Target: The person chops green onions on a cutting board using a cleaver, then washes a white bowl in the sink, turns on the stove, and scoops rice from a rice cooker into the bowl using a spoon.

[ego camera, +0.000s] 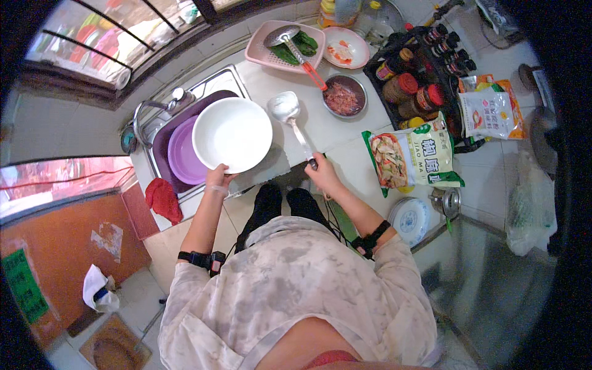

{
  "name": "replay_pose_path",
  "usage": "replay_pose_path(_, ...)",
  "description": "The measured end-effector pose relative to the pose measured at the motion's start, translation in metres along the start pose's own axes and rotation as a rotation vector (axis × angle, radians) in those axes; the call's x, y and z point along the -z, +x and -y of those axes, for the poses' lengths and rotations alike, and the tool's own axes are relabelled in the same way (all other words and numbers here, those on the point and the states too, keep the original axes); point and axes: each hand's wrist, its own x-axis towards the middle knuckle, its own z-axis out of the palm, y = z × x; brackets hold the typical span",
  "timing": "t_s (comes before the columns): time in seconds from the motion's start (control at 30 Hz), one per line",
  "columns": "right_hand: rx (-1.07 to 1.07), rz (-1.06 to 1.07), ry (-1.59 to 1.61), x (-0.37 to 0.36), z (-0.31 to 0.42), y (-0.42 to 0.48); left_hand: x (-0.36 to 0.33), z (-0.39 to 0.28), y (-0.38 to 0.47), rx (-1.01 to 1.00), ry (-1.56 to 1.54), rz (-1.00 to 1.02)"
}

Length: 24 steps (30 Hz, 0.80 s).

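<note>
A white round bowl (232,134) is in my left hand (219,178), gripped at its near rim, partly over the sink and the counter. My right hand (323,173) holds the dark handle end of a metal ladle (284,107), whose head points away from me over the counter. Beneath the bowl's left side, a purple basin (184,152) sits in the sink (156,159). To the right of the ladle's head stands a metal bowl of raw minced or chopped meat (343,96).
A pink basket (259,51) holds green leaves and a slotted skimmer (303,58). Nearby are a plate with red bits (351,48), a black rack of seasoning jars (393,111), a food packet (416,155) and stacked plates (410,221). A red cloth (163,200) lies by the sink below the faucet (138,122).
</note>
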Motion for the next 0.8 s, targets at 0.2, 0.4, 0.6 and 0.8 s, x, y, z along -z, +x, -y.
replay_pose_path(0.2, -0.007, -0.075, -0.221, -0.013, -0.045, 0.067, 0.047, 0.002, -0.029, 0.016, -0.109, -0.075)
replay_pose_path(0.4, 0.010, -0.103, -0.632, -0.035, -0.026, 0.093, 0.083, -0.004, -0.038, -0.007, -0.109, -0.048)
replay_pose_path(0.6, -0.055, -0.042, -0.799, -0.065, -0.014, 0.108, 0.132, -0.030, -0.020, 0.067, -0.058, -0.007)
replay_pose_path(0.8, -0.087, -0.290, -0.959, -0.099, 0.043, 0.110, 0.186, -0.065, 0.003, 0.062, 0.047, 0.030)
